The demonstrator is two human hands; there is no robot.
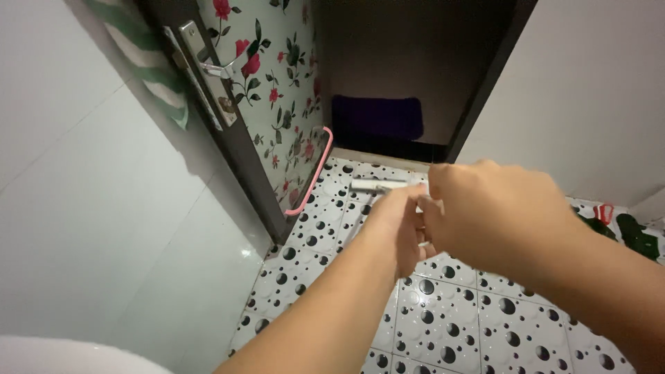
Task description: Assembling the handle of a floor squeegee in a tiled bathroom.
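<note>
My left hand (pixel 398 225) and my right hand (pixel 495 215) meet in the middle of the view, above the floor. Both are closed around a thin metal tool (pixel 377 185) whose grey head sticks out to the left past my fingers. A pale shaft of it shows between the two hands, and the remainder is hidden behind my right hand. What kind of tool it is I cannot tell.
An open door (pixel 280 90) with a rose pattern, a metal handle (pixel 215 66) and a pink edge strip stands at left. The floor (pixel 450 325) has white tiles with black dots. A dark mat (pixel 377 118) lies beyond the threshold. Green and red items (pixel 623 228) sit at right.
</note>
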